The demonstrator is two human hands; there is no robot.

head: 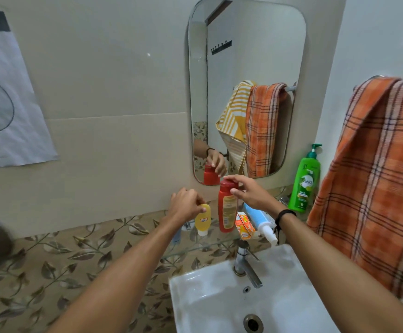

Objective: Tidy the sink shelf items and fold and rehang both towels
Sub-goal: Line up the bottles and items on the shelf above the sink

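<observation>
Bottles on glass shelf [195, 248] above white sink [195, 296], 5 items listed outward from the fingers. Item 1: yellow bottle [203, 219], small, standing cap-down on its white cap, small label facing out; left hand [183, 205] curls over its upper end, fingertips pinched on the top, so the hand is closed on it. Contents not visible through the yellow wall. Item 2: red bottle [227, 210], tall, upright, red cap, yellow-orange label; right hand [248, 193] grips it at the cap, thumb on the near side and fingers wrapped over the top. It stands just beside the yellow bottle, on the right-hand side of the left fingers. Fill level cannot be told, wall opaque. Item 3: orange carton [243, 225], small box leaning just below the right thumb, touching or nearly touching the red bottle's base; closed, contents hidden. Item 4: blue-and-white tube [260, 222], lying tilted under the right wrist, white nozzle end pointing toward the sink. Item 5: green pump bottle [303, 186], upright, well beyond the right hand at the shelf's far end, pump head on, opaque. Orange plaid towel [373, 176] hangs on the rail beside it, draped loosely. Mirror [246, 87] behind the fingers reflects this towel and a yellow striped towel [231, 116] hanging next to it. Chrome tap [243, 263] stands below the shelf.
</observation>
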